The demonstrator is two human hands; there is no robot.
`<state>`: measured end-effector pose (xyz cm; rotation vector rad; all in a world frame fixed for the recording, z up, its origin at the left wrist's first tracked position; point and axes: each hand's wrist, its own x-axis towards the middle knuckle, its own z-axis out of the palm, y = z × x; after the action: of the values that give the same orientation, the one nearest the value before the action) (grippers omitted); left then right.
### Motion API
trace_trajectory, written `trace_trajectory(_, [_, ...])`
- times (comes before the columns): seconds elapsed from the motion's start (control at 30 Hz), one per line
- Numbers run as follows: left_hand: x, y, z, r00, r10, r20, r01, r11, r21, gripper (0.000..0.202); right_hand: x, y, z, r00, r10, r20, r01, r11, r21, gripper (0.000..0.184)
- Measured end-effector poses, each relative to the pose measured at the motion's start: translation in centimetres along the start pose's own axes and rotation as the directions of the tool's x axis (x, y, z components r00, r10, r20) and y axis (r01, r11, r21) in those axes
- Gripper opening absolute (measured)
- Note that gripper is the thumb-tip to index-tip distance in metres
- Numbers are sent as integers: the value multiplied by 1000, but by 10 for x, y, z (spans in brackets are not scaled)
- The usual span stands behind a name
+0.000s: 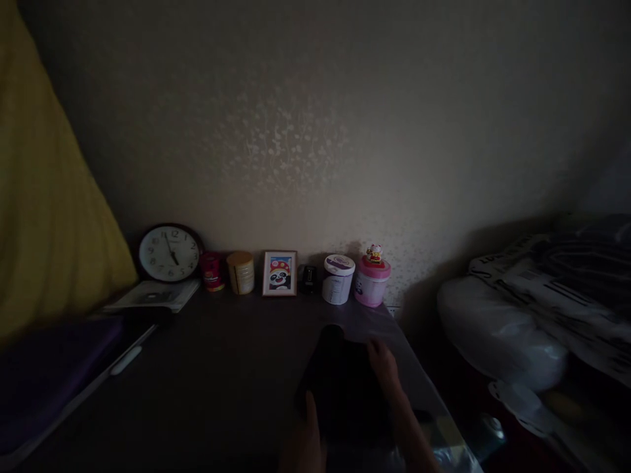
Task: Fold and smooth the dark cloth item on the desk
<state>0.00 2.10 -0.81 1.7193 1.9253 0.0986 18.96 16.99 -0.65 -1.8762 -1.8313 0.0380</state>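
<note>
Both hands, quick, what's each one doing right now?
Left hand: at the black item's left side; too dark to tell its grip.
Right hand: looks closed on that item's far right corner.

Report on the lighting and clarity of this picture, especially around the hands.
Head view: very dim overall, with a soft brighter patch on the wall; head view: the black object at the left hand and right hand nearly merges with the dark table, its detail lost; head view: the clock is legible despite the gloom.
</note>
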Motion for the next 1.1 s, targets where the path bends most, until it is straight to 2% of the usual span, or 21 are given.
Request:
trace_trajectory(0.07, [-5, 0, -5, 999, 39, 6, -39, 999, -32, 66, -20, 16, -7, 998, 63, 15, -64, 995, 82, 37])
trace_trajectory(0.17, [-10, 0, -11, 998, 63, 0, -63, 996, -55, 66, -47, 25, -9, 995, 88, 43, -96, 965, 245, 37])
trace_trajectory(0.4, [-13, 2, -11, 997, 65, -35, -65, 998, 5, 64, -79, 10, -10, 997, 73, -3, -66, 909, 412, 41])
trace_trajectory(0.6, [-8, -2, -5, 991, 97, -96, -99, 995, -25, 62, -78, -11, -23, 999, 5, 34, -21, 863, 504, 37])
trace_trajectory(0.83, [-6, -1, 3, 968, 64, -244, -37, 993, 111, 53, -51, -63, -28, 994, -42, 101, -17, 853, 522, 36])
trace_trajectory(0.97, [-5, -2, 5, 969, 58, -241, -33, 994, 109, 53, -45, -80, -29, 989, -58, 136, -9, 894, 449, 35])
trace_trajectory(1.1, [-1, -2, 8, 977, 23, -211, -21, 1000, 10, 55, -54, -73, -45, 992, -43, 122, 8, 963, 270, 29])
